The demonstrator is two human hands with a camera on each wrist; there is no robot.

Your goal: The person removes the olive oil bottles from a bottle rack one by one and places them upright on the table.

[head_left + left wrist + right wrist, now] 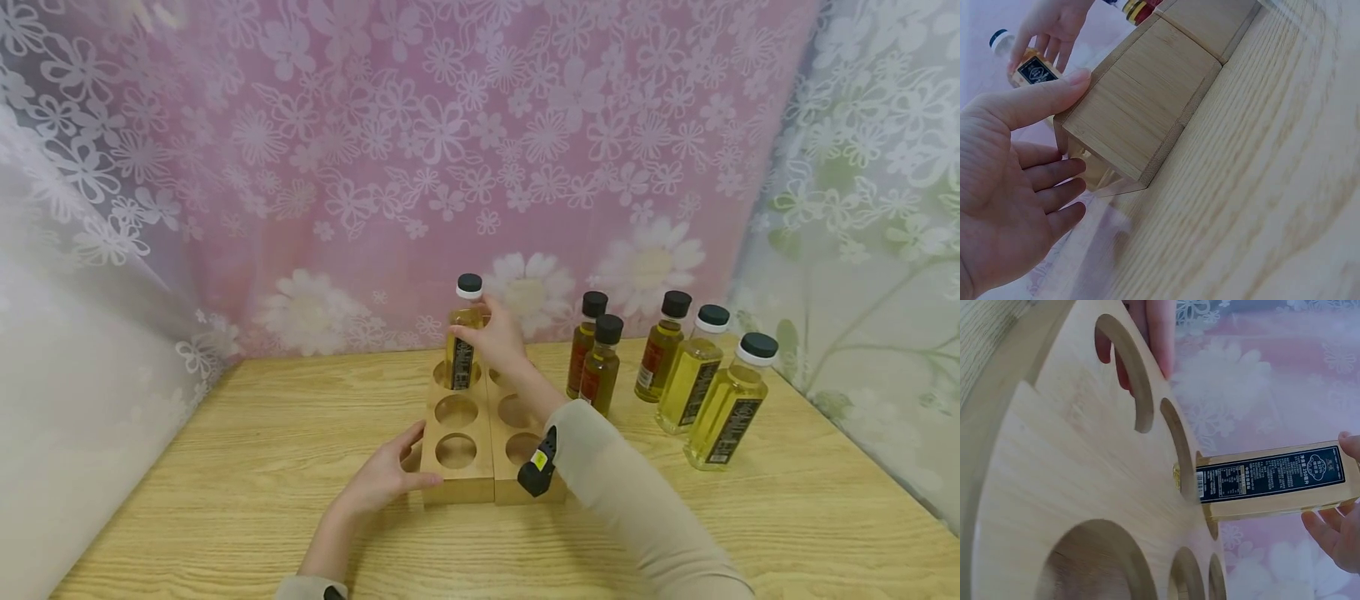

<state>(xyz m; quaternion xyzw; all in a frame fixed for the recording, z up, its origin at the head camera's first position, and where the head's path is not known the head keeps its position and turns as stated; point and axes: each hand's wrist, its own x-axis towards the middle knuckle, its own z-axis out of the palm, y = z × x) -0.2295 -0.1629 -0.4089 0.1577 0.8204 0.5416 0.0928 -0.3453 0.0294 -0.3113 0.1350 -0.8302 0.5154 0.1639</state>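
Note:
My right hand (498,335) grips a clear oil bottle (461,354) with a black-and-white cap and a black label. The bottle stands at the back left hole of a light wooden bottle rack (457,490), its base inside the hole in the right wrist view. At the rack's front left corner, my left hand (386,473) rests its thumb on the edge. Its other fingers (1063,187) lie loosely extended by the rack's open left side, and some show through a hole in the right wrist view.
A second wooden rack (528,493) adjoins the first on the right, partly covered by my right arm. Further right stand several bottles: dark-capped ones with red labels (600,367) and two taller yellow oil bottles (726,417). Flowered curtains (450,150) surround the wooden table (247,467).

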